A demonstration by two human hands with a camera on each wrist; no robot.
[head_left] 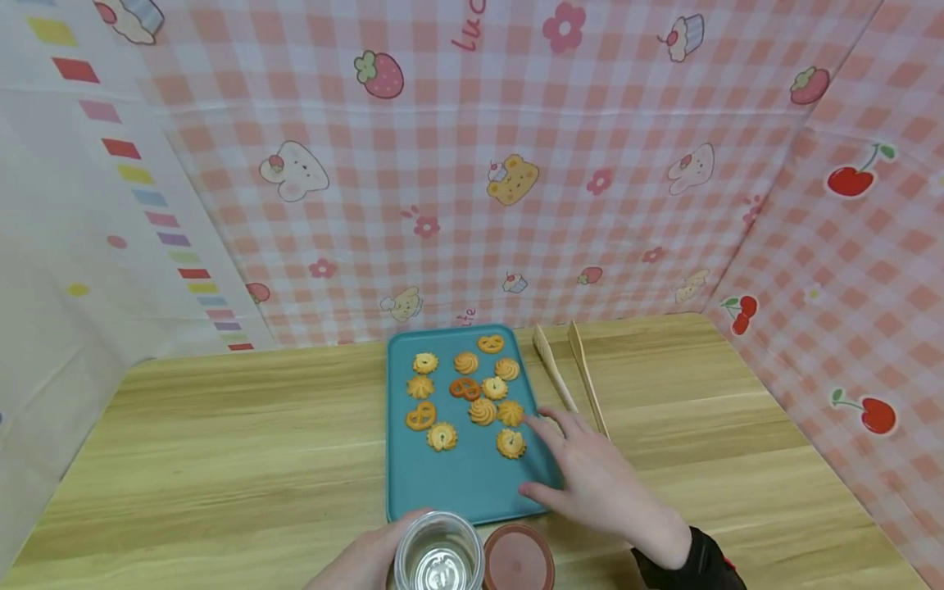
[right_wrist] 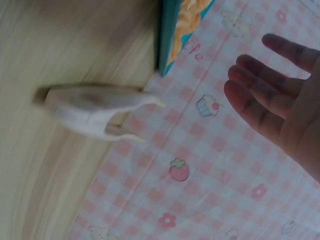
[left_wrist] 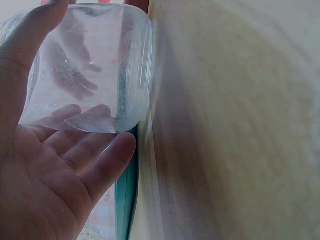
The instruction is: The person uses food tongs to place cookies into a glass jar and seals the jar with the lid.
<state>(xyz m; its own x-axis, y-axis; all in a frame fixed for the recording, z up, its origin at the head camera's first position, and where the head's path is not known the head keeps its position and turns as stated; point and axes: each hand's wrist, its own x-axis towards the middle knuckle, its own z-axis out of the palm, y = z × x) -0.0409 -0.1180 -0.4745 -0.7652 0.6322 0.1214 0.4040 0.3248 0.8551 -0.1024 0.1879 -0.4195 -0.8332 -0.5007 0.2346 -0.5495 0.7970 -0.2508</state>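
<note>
My left hand [head_left: 361, 560] holds a clear plastic jar [head_left: 402, 565] at the near edge of a teal tray [head_left: 465, 485]. In the left wrist view, the thumb and fingers wrap the jar's wall [left_wrist: 95, 55]. Cookies [head_left: 483, 411] and pretzels [head_left: 421, 416] lie spread on the tray's far and middle parts. Over the tray's right edge hovers my right hand [head_left: 601, 479], fingers spread and holding nothing; its fingertips are near a star-shaped cookie [head_left: 510, 412]. A reddish-brown round lid [head_left: 519, 559] lies beside the jar.
Wooden tongs [head_left: 587, 377] lie right of the tray, partly behind the right hand; the right wrist view shows the tongs [right_wrist: 82, 107] too. The wooden table [head_left: 258, 467] meets a pink checked cloth wall [head_left: 442, 205] at the back and another on the right.
</note>
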